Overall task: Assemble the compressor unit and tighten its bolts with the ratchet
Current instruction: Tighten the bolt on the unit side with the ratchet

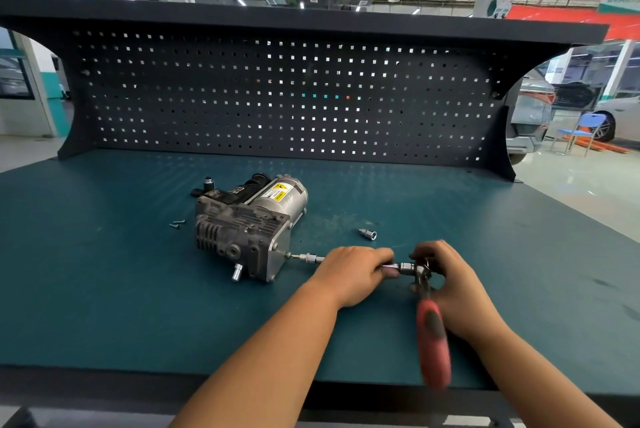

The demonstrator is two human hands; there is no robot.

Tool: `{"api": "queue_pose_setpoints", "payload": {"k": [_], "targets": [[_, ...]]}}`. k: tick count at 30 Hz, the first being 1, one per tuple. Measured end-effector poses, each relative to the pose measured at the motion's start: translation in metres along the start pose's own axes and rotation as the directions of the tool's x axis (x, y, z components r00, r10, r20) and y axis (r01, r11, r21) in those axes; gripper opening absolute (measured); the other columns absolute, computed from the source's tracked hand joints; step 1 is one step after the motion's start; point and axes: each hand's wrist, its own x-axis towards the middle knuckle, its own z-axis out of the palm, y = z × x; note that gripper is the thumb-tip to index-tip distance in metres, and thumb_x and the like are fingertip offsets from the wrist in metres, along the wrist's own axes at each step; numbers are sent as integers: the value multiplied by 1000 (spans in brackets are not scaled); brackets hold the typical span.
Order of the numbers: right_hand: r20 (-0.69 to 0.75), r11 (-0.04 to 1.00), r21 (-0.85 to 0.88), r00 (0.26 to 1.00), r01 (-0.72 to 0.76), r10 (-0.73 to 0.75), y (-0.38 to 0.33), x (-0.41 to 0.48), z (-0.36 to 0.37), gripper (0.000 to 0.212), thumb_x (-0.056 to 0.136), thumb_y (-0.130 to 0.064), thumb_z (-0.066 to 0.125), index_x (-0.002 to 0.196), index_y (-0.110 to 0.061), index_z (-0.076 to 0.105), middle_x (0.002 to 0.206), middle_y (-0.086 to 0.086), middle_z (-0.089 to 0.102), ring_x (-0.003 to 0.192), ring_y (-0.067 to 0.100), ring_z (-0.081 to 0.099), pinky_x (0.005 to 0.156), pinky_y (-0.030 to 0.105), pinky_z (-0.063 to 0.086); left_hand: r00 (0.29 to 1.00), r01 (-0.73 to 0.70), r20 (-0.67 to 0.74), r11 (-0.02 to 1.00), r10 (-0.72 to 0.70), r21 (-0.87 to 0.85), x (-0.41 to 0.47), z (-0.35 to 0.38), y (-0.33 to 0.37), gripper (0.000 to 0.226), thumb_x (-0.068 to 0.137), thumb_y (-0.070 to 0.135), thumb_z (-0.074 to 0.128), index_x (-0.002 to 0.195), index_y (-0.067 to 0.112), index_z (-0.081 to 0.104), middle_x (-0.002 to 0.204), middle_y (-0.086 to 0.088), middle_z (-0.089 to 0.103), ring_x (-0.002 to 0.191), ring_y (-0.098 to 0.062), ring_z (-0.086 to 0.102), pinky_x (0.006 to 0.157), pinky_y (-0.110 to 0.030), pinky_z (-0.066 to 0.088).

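The grey compressor unit [247,225] lies on the green workbench [121,282], its silver motor end pointing to the back right. A long extension bar [306,257] runs from a bolt on its right face toward me. My left hand [349,275] grips the bar's near part. My right hand [446,275] holds the head of the ratchet [415,270]. The ratchet's red handle [433,341] hangs down toward the bench's front edge and looks blurred.
A loose socket [368,234] lies right of the compressor. Two small screws [177,223] lie to its left, and a small black part [208,181] stands behind it. A dark pegboard [277,98] closes the back of the bench.
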Motion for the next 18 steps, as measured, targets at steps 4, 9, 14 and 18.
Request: {"api": "queue_pose_setpoints", "payload": {"k": [4, 9, 14, 18], "targets": [[-1, 994, -99, 999, 35, -35, -1, -1, 1, 52, 60, 12, 77, 88, -25, 54, 87, -12, 54, 87, 23, 55, 79, 29, 46, 1000, -7, -17, 999, 7, -39, -1, -1, 0, 26, 95, 43, 45, 96, 20, 57, 95, -4, 64, 90, -28, 55, 65, -35, 34], [-54, 999, -28, 998, -17, 15, -1, -2, -2, 37, 61, 3, 84, 87, -14, 63, 83, -8, 63, 83, 13, 62, 73, 3, 40, 1000, -4, -27, 999, 3, -52, 0, -2, 0, 27, 96, 38, 45, 96, 17, 61, 99, -7, 65, 94, -29, 55, 66, -32, 32], [-10, 984, -8, 984, -177, 177, -2, 0, 2, 30, 78, -28, 75, 65, -11, 54, 54, -5, 50, 51, 8, 40, 52, 19, 33, 999, 14, -44, 1000, -14, -12, -3, -1, -4, 38, 89, 58, 47, 90, 21, 59, 84, -2, 64, 84, -25, 56, 63, -31, 33], [18, 924, -143, 933, -354, 360, -1, 6, 2, 48, 87, -44, 59, 50, -14, 49, 38, -9, 45, 42, 9, 34, 46, 24, 27, 999, 11, -38, 1000, -11, -9, -3, -1, -4, 44, 75, 67, 59, 85, 25, 56, 76, 4, 61, 75, -20, 51, 61, -30, 31]]}}
